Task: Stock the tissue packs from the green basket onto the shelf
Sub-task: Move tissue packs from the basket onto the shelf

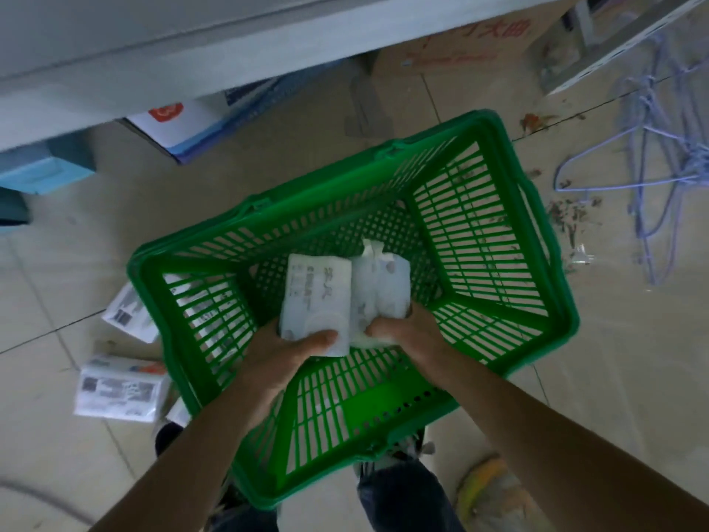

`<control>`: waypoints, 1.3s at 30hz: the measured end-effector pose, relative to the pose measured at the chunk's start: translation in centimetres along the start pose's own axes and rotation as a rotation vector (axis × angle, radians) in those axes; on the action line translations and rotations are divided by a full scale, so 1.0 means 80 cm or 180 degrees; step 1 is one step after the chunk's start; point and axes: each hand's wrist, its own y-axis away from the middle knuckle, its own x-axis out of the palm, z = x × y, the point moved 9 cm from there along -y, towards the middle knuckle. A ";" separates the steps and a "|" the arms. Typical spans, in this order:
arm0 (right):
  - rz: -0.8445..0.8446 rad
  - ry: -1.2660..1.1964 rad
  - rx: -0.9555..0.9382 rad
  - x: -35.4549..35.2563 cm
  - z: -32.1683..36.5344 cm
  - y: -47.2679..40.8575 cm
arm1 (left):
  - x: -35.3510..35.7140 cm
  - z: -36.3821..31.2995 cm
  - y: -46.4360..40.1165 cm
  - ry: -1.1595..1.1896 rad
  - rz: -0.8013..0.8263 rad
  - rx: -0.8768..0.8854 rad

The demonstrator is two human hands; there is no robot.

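Observation:
The green basket stands on the tiled floor right below me. Both my hands reach into it. My left hand grips a white tissue pack with printed text, thumb across its near end. Beside it, my right hand grips a second white tissue pack with a crumpled top end. The two packs touch side by side above the basket's bottom. The grey shelf runs across the top left of the view.
More tissue packs lie on the floor left of the basket. A cardboard box and a white-blue box sit under the shelf. Purple wire hangers lie at the right. My shoes are below the basket.

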 end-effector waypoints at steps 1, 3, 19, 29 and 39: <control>0.0110 -0.0030 0.0009 0.002 0.005 0.012 | -0.004 -0.005 0.014 0.0006 0.0055 0.0021; 0.0160 -0.0151 0.0083 0.006 0.015 0.035 | -0.012 -0.017 0.043 0.0009 0.0133 0.0033; 0.0631 -0.0616 -0.0350 0.026 0.175 0.205 | -0.052 -0.161 0.245 -0.0081 0.0279 0.0590; 0.1009 -0.0735 -0.1096 0.032 0.307 0.384 | -0.084 -0.264 0.400 -0.0092 0.0037 0.0864; 0.1363 -0.0321 -0.1689 0.052 0.491 0.624 | -0.127 -0.384 0.644 0.0053 0.0128 0.1218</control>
